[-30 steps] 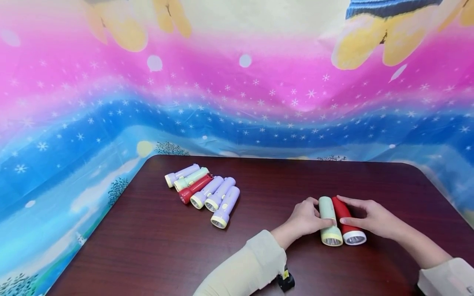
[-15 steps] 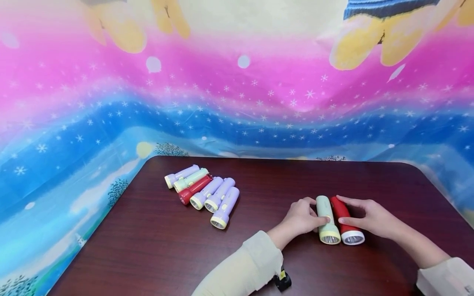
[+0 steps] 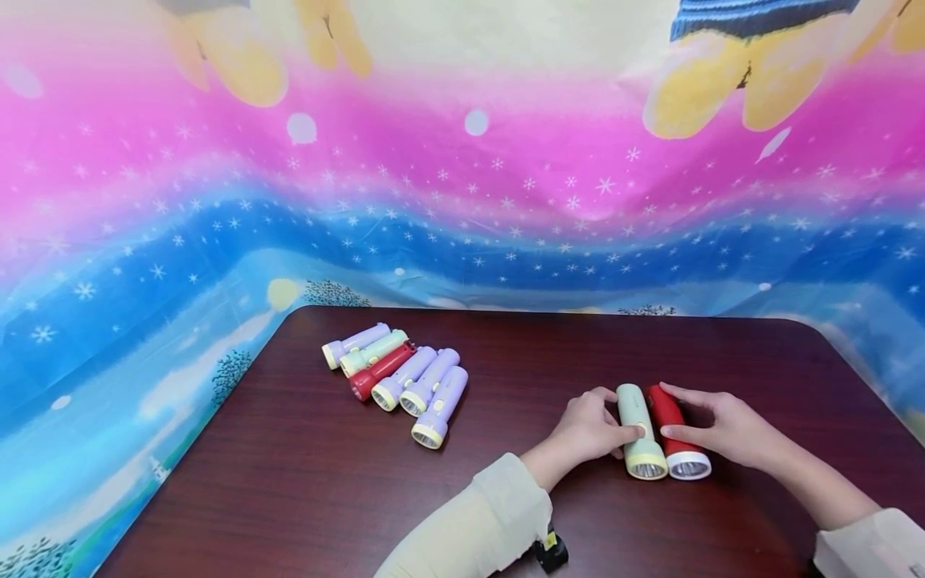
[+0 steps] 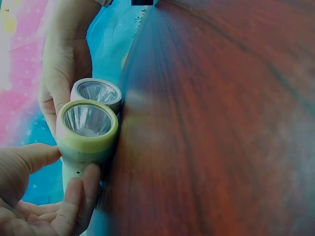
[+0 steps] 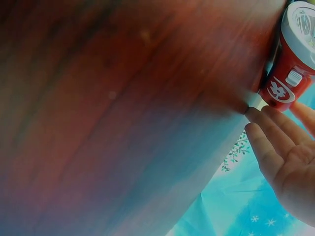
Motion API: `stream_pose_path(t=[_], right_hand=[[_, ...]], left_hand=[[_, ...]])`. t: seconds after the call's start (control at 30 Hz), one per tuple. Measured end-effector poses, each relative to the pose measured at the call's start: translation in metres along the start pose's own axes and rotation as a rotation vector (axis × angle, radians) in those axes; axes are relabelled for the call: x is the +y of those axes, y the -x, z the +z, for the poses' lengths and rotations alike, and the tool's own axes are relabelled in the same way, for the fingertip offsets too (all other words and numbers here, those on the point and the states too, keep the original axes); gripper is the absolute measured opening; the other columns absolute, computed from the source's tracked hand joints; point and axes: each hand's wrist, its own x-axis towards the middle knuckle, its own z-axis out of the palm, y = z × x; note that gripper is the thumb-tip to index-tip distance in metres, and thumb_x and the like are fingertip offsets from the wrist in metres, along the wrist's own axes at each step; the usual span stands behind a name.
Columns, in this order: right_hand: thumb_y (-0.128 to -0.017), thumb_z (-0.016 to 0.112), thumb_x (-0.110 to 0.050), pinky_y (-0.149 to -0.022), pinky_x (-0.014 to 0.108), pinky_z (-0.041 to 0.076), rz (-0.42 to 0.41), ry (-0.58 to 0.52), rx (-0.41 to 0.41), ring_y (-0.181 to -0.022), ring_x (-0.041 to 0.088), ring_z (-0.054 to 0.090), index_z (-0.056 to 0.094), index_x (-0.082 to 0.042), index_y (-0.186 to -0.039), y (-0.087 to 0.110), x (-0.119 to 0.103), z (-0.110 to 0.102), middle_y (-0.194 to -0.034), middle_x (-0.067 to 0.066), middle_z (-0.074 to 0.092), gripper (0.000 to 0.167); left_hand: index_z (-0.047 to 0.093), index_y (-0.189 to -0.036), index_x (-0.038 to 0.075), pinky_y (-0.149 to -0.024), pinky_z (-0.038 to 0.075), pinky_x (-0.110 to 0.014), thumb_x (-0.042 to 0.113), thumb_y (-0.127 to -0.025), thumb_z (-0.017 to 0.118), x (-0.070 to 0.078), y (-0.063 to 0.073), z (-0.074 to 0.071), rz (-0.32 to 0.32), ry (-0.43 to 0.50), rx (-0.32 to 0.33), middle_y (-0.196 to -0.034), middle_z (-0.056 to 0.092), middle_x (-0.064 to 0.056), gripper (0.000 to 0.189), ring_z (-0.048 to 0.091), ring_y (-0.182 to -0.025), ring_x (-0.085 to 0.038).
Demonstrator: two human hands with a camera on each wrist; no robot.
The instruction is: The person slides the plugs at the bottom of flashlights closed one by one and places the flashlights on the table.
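On the right part of the table, a pale green flashlight (image 3: 633, 413) lies with its yellow-rimmed lens toward the near side. My left hand (image 3: 588, 425) holds it from the left, thumb on top near the switch, fingers on its left side. Right beside it lies a red flashlight (image 3: 666, 409) with a white head; the two heads look to touch. My right hand (image 3: 733, 425) holds this one from the right between thumb and fingers, near its back half. In the right wrist view, several fingers of that hand stretch out past the red flashlight's tail end.
At the left back of the dark wooden table (image 3: 520, 353) lies a slanted row: several purple flashlights (image 3: 442, 401), one green flashlight (image 3: 373, 352) and one red flashlight (image 3: 381, 369). A printed cloth (image 3: 433, 233) hangs behind and around the table. A black strap device (image 3: 552, 552) hangs under my left sleeve.
My left thumb has drawn back a little leftward over the green flashlight, which has shifted slightly left. The right hand and the red flashlight look almost still. The row at left is unchanged.
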Motion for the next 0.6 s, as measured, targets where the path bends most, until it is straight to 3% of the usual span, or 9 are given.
stream_pose_path(t=[0.3, 0.5, 0.53, 0.6], right_hand=[[-0.088, 0.075, -0.039, -0.087, 0.057, 0.054, -0.001, -0.003, 0.015, -0.120, 0.049, 0.056, 0.049, 0.000, -0.144, 0.001, -0.001, 0.001, -0.135, 0.033, 0.056, 0.074], [-0.088, 0.075, -0.036, -0.091, 0.066, 0.047, -0.050, 0.039, 0.074, -0.125, 0.049, 0.051, 0.049, -0.004, -0.144, 0.001, 0.001, 0.001, -0.142, 0.030, 0.051, 0.070], [-0.087, 0.076, -0.035, -0.092, 0.064, 0.048, -0.069, 0.045, 0.086, -0.126, 0.047, 0.050, 0.049, -0.006, -0.145, 0.001, 0.001, 0.000, -0.143, 0.027, 0.050, 0.069], [-0.087, 0.076, -0.034, -0.099, 0.049, 0.049, -0.114, 0.046, 0.106, -0.137, 0.028, 0.047, 0.048, -0.012, -0.147, 0.002, 0.001, 0.001, -0.147, 0.023, 0.049, 0.069]], left_hand=[[0.059, -0.128, 0.014, -0.056, 0.049, -0.020, 0.022, -0.085, 0.079, -0.001, 0.001, -0.004, 0.015, -0.037, 0.003, -0.072, 0.059, 0.004, 0.048, 0.062, -0.055, -0.010], [0.061, -0.126, 0.019, -0.060, 0.047, -0.019, 0.028, -0.086, 0.078, 0.002, 0.007, -0.017, 0.084, -0.129, 0.027, -0.075, 0.060, 0.010, 0.045, 0.054, -0.063, -0.004], [0.061, -0.127, 0.019, -0.061, 0.047, -0.019, 0.029, -0.086, 0.078, 0.002, 0.007, -0.021, 0.094, -0.137, 0.032, -0.076, 0.061, 0.010, 0.045, 0.054, -0.064, -0.003], [0.061, -0.128, 0.019, -0.064, 0.048, -0.019, 0.029, -0.086, 0.077, 0.000, 0.008, -0.029, 0.109, -0.145, 0.040, -0.079, 0.063, 0.010, 0.046, 0.055, -0.066, -0.002]])
